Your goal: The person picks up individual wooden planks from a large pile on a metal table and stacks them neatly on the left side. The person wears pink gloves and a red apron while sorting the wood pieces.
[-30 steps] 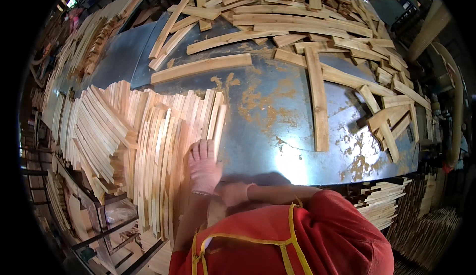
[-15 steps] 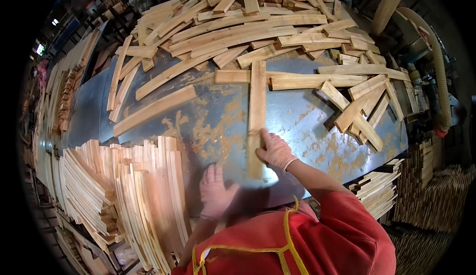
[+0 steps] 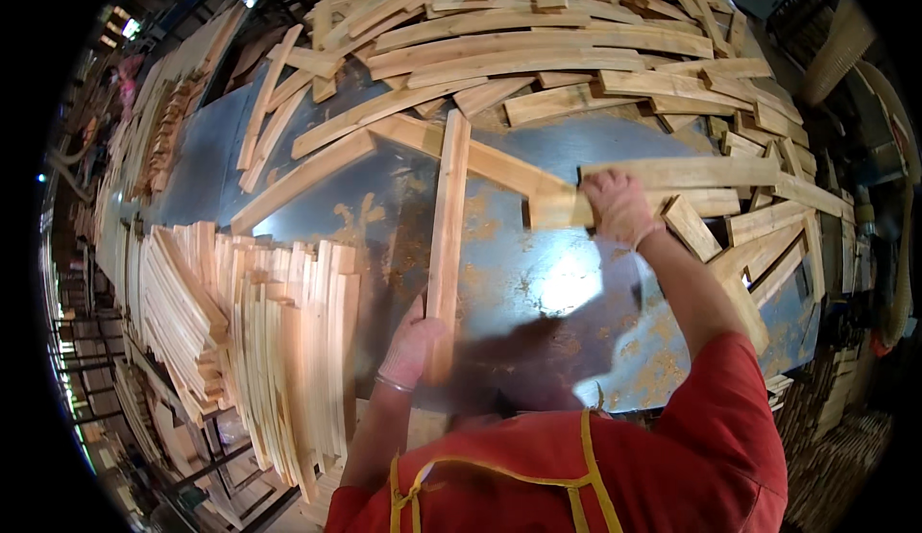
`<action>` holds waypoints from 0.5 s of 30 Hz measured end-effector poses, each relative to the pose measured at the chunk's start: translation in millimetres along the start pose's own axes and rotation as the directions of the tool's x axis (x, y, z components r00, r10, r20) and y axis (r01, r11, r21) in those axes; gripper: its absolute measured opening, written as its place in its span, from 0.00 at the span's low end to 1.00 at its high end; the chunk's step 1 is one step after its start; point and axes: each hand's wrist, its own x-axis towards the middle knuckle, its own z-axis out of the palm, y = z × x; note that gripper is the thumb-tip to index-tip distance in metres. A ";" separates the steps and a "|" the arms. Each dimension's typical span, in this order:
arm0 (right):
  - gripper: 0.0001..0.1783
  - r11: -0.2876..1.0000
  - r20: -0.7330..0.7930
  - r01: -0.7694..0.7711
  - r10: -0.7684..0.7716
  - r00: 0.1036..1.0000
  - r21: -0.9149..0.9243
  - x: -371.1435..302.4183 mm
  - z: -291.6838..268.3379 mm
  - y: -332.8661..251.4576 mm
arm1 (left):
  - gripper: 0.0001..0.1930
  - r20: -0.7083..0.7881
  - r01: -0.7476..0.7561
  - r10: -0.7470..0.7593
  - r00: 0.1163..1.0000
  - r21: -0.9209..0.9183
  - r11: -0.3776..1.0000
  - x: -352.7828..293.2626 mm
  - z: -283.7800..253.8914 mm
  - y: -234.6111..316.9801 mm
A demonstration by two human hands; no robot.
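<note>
My left hand (image 3: pixel 411 343), in a light glove, is closed around the near end of a long wooden board (image 3: pixel 449 216). This board stretches away from me, its far end over a slanting board (image 3: pixel 504 166). Out to the right, my right hand (image 3: pixel 619 211), gloved too, lies with bent fingers across a sideways wooden board (image 3: pixel 557 210). Its fingertips reach the left end of another board (image 3: pixel 672 171) just behind. The fingers hide the contact, so which of the two they grip is unclear.
A big heap of loose boards (image 3: pixel 509 48) covers the far side of the metal table (image 3: pixel 394 173), which is strewn with sawdust. Upright boards stand closely packed in a stack (image 3: pixel 293 312) at my near left. Several crossed boards (image 3: pixel 759 245) lie at the right. A ribbed hose (image 3: pixel 903 206) hangs beyond.
My left hand has taken hold of the long board, which has shifted left. My right hand has left it and moved right to other boards. The board behind it now slants.
</note>
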 end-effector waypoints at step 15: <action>0.30 0.872 -0.187 0.490 -0.478 0.858 0.018 -159.9 32.9 -275.7 | 0.40 -0.026 0.287 0.629 0.777 0.904 -0.316 -212.5 -150.0 -81.8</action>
